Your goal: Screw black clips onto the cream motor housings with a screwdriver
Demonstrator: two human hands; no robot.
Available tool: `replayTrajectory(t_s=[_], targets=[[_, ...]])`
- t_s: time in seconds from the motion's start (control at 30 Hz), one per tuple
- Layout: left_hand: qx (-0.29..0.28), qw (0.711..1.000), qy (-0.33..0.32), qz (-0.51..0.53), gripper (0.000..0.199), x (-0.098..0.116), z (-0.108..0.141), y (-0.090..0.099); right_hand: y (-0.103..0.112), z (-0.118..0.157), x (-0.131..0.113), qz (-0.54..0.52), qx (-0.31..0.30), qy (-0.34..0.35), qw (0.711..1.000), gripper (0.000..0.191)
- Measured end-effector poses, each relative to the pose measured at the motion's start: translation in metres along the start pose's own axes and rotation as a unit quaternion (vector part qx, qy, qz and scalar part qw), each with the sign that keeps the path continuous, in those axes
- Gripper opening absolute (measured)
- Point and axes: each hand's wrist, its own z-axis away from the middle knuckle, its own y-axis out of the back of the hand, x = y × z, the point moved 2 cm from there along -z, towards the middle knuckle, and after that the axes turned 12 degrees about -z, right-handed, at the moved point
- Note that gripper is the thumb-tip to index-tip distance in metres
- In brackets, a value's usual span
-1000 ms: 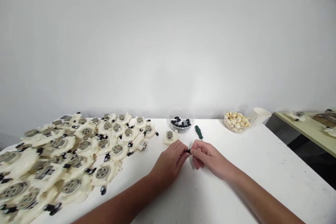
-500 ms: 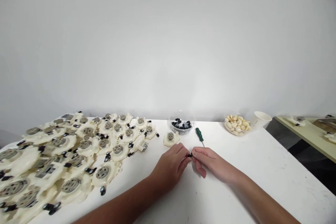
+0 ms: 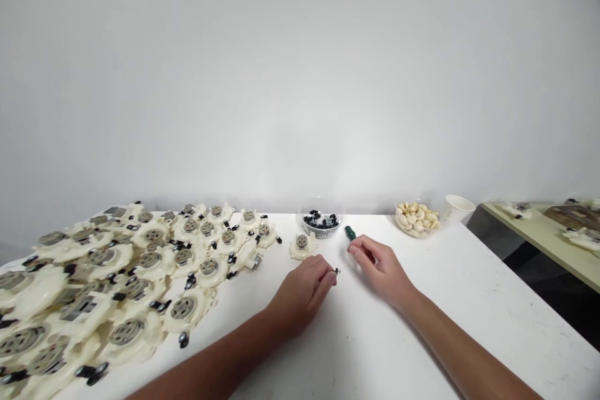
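Note:
My left hand [image 3: 307, 290] pinches a small black part [image 3: 336, 271] with a bit of metal at its end, above the white table. Just beyond it lies a single cream housing with a round grey motor [image 3: 302, 242]. My right hand [image 3: 380, 265] is at the green screwdriver [image 3: 350, 233], its fingers closed around the lower handle and covering the shaft. Behind the housing is a clear bowl [image 3: 321, 225] of black parts and shiny screws.
Many cream motor housings [image 3: 125, 331] with black parts attached cover the left side of the table. At the back right are a clear bowl of cream curved pieces [image 3: 417, 220] and a white paper cup [image 3: 458, 207]. Another table [image 3: 539, 231] stands at far right.
My right hand has left the black part and moved up and right to the screwdriver. The black part stays in my left hand. The camera view has shifted slightly.

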Motion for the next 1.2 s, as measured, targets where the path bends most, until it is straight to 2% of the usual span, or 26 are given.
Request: replayTrajectory(t_s=[0.07, 0.13, 0.3, 0.47, 0.63, 0.7, 0.8, 0.87, 0.93, 1.0, 1.1, 1.2], targets=[[0.015, 1.000, 0.023, 0.015, 0.031, -0.004, -0.001, -0.002, -0.009, 0.004, -0.005, -0.022, -0.059, 0.004, 0.998, 0.029], [0.026, 0.999, 0.042, 0.022, 0.030, -0.008, -0.002, -0.004, -0.016, 0.007, -0.007, -0.047, -0.084, -0.014, 0.995, 0.029], [0.038, 0.997, 0.064, 0.028, 0.029, -0.014, -0.004, -0.007, -0.023, 0.007, 0.002, -0.112, -0.057, -0.085, 0.988, 0.034], [0.041, 0.996, 0.061, 0.040, 0.030, -0.016, -0.005, -0.007, -0.024, 0.004, 0.012, -0.161, -0.061, -0.126, 0.977, 0.034], [0.059, 0.994, 0.084, 0.036, 0.024, -0.014, -0.002, -0.008, -0.027, 0.000, 0.014, -0.276, -0.054, -0.158, 0.946, 0.030], [0.111, 0.989, 0.096, 0.018, 0.024, -0.011, 0.001, -0.005, -0.027, -0.002, 0.013, -0.316, -0.034, -0.152, 0.936, 0.029], [0.244, 0.966, 0.076, -0.044, 0.031, -0.008, 0.002, 0.005, -0.025, -0.004, 0.011, -0.336, -0.022, -0.145, 0.930, 0.027], [0.282, 0.953, 0.073, -0.082, 0.034, -0.010, 0.000, 0.011, -0.023, -0.005, 0.011, -0.342, -0.029, -0.147, 0.928, 0.027], [0.277, 0.951, 0.090, -0.101, 0.036, -0.016, -0.004, 0.017, -0.023, -0.005, 0.011, -0.343, -0.039, -0.150, 0.926, 0.026], [0.242, 0.960, 0.092, -0.110, 0.035, -0.023, -0.007, 0.020, -0.023, -0.005, 0.012, -0.343, -0.045, -0.152, 0.926, 0.025], [0.155, 0.981, 0.049, -0.103, 0.040, -0.030, -0.007, 0.020, -0.022, -0.005, 0.012, -0.342, -0.051, -0.156, 0.925, 0.023], [0.114, 0.988, 0.017, -0.101, 0.043, -0.032, -0.006, 0.019, -0.023, -0.005, 0.012, -0.342, -0.056, -0.159, 0.924, 0.022]])
